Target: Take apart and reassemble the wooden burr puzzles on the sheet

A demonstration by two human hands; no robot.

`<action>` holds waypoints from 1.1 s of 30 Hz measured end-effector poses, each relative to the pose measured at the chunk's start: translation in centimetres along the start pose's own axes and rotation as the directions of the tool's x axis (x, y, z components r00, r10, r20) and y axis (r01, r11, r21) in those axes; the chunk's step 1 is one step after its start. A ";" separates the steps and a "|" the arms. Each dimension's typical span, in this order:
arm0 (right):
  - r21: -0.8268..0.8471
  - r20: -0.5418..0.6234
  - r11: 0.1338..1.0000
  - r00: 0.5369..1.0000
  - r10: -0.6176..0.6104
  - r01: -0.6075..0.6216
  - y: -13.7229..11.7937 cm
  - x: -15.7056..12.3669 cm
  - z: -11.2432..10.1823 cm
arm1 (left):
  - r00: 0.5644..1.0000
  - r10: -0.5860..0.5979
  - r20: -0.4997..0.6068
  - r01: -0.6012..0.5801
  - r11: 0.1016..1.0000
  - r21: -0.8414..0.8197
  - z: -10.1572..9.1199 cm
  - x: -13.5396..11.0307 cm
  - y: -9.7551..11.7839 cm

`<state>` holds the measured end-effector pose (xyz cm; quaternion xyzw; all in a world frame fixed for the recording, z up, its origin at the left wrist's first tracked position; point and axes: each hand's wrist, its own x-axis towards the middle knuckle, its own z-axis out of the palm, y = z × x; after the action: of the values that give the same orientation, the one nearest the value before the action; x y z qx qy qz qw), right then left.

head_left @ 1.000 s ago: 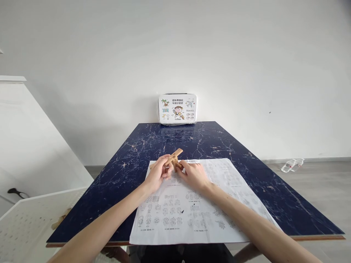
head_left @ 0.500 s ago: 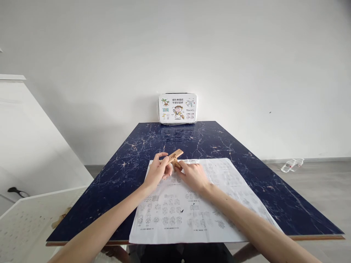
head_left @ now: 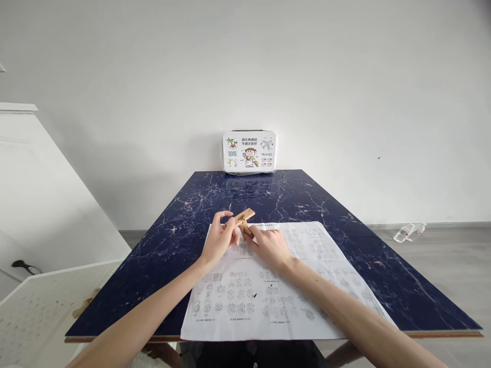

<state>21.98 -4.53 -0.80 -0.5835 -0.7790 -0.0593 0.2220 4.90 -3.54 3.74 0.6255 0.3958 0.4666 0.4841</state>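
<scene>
Two small wooden puzzle pieces are joined at an angle above the paper's far edge. One is a flat slotted wooden piece point(head_left: 246, 214), pointing up to the right. My left hand point(head_left: 221, 236) pinches its lower left end between thumb and fingers. Below it, a second wooden piece point(head_left: 245, 230) meets it near the slot, and my right hand point(head_left: 271, 246) grips this one with thumb and index finger. Fingers cover parts of both pieces. Under my hands lies a printed instruction sheet point(head_left: 284, 327) with rows of small line diagrams and captions.
The sheet rests on a dark blue marbled table point(head_left: 169, 245). A white box with cartoon prints point(head_left: 249, 152) stands at its far edge against the wall. Light wooden pieces point(head_left: 85, 304) show on a white surface at lower left. Clear plastic packaging point(head_left: 409, 232) lies on the floor at right.
The slotted piece has shifted slightly left and turned a little in my fingers, so its slot shows more. Both hands keep their grip in nearly the same place.
</scene>
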 end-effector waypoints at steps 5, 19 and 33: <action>0.000 -0.012 1.000 1.000 -0.007 0.007 -0.2 0.0 0.1 | 0.999 0.051 0.001 -0.051 0.999 0.015 0.2 -0.3 0.0; 0.016 0.024 0.999 0.999 0.038 -0.038 -0.1 -0.1 0.0 | 0.992 -0.122 0.005 0.121 0.976 -0.179 0.0 0.1 0.0; 0.055 0.008 0.997 0.999 0.047 -0.048 0.1 -0.3 0.4 | 0.992 -0.125 0.010 0.124 0.968 -0.220 0.3 -0.1 -0.6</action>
<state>22.02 -4.61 -1.31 -0.5956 -0.7670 -0.0307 0.2365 5.15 -3.60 3.07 0.5411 0.3810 0.4775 0.5779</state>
